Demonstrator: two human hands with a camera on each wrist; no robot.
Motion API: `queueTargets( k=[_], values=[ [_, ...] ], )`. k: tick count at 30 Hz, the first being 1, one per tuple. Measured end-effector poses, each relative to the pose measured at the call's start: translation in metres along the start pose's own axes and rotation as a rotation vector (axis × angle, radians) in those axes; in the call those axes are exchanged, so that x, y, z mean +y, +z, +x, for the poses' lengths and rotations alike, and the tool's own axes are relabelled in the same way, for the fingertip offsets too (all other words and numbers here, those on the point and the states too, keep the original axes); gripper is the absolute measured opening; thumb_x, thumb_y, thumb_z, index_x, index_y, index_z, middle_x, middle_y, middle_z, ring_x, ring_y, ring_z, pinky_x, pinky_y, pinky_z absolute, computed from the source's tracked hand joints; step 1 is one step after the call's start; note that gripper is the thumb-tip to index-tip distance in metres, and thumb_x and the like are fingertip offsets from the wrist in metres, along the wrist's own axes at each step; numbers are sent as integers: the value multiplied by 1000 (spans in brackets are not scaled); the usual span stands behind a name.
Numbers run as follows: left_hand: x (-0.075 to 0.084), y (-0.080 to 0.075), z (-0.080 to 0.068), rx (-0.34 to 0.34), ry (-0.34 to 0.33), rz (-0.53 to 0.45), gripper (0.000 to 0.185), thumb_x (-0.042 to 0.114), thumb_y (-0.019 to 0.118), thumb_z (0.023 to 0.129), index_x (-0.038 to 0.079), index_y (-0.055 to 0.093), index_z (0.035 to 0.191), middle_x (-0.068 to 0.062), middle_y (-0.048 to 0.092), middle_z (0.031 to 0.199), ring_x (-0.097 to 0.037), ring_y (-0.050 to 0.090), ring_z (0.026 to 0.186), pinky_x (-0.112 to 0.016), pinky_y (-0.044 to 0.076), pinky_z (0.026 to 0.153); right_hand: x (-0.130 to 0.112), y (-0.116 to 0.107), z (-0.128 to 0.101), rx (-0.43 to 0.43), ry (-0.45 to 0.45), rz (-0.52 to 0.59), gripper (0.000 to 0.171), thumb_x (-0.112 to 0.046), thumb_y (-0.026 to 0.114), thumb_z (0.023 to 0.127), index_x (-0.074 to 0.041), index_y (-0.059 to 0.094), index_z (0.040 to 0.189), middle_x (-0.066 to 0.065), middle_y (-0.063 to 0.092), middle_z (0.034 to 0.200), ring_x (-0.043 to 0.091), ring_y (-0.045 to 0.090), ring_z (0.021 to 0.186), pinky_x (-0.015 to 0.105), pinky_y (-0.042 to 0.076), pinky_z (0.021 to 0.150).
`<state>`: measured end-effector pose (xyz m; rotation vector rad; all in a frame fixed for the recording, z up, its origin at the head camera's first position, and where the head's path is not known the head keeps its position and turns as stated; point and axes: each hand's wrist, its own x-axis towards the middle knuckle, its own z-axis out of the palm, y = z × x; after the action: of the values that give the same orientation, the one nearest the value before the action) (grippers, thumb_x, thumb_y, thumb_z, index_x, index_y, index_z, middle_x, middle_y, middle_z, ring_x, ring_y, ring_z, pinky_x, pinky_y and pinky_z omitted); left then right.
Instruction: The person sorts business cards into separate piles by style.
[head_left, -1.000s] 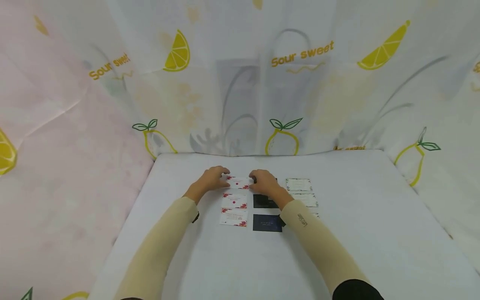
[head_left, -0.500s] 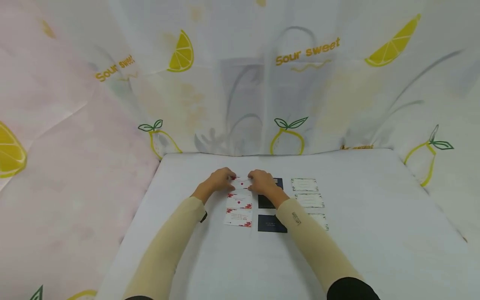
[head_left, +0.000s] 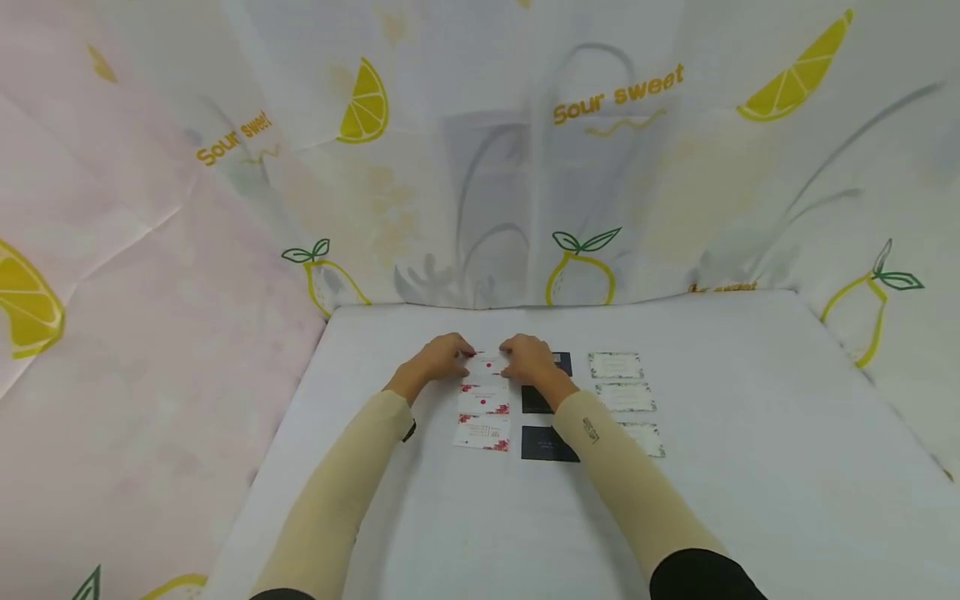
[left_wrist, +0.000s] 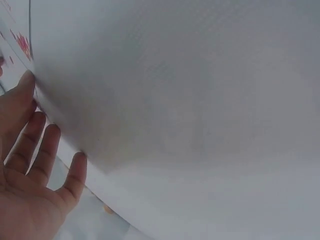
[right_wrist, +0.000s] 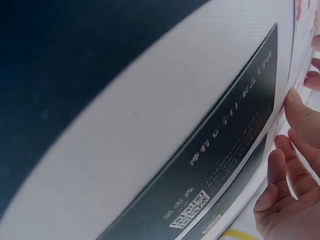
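A white business card with red flowers point(head_left: 487, 364) lies at the far end of the left column. My left hand point(head_left: 441, 357) holds its left end, thumb at the near corner and forefinger at the far one. At the right end, my right hand point(head_left: 528, 358) holds it between thumb and fingers. Nearer lie a second red-flowered card point(head_left: 483, 398) and a third red-flowered card point(head_left: 482, 432). Under the right hand and forearm, a column of dark cards point(head_left: 549, 443) is partly hidden. In the left wrist view, the left hand's other fingers point(left_wrist: 47, 150) are spread and slightly bent.
To the right stands a column of white cards with green leafy borders point(head_left: 617, 365), the nearest partly behind the right sleeve. All lie on a white table point(head_left: 750, 467). A lemon-patterned curtain point(head_left: 495, 167) hangs behind and beside the table.
Both hands stay at the far red-flowered card, which has shifted slightly left relative to the card below it. The right forearm has moved a little left, uncovering more of the leafy cards. The view has shifted slightly.
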<state>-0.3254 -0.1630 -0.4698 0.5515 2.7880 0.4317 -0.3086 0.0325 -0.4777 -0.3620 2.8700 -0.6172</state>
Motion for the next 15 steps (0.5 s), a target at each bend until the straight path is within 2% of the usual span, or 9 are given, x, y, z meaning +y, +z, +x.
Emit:
queueTargets(
  k=[7, 13, 15],
  values=[
    [0, -3, -1, -2, -22, -10, 43, 19, 77, 85, 8, 68, 126, -10, 63, 126, -25, 58, 114, -42, 45, 102, -2, 5, 6, 32, -7, 40, 51, -24, 79, 84, -12, 64, 131, 8, 61, 137, 30, 53, 131, 46, 39, 110],
    [-4, -3, 0, -5, -19, -10, 42, 18, 79, 84, 8, 69, 123, -9, 65, 119, -22, 59, 103, -40, 48, 96, -7, 6, 6, 15, -27, 65, 51, -25, 80, 83, -11, 65, 130, 8, 62, 136, 30, 54, 129, 47, 40, 108],
    [-6, -3, 0, -2, -27, -19, 40, 18, 79, 84, 8, 70, 122, -8, 66, 120, -23, 60, 105, -41, 47, 96, -8, 5, 5, 5, -20, 78, 52, -26, 80, 84, -11, 64, 131, 8, 61, 136, 30, 54, 129, 46, 40, 108]
  ],
)
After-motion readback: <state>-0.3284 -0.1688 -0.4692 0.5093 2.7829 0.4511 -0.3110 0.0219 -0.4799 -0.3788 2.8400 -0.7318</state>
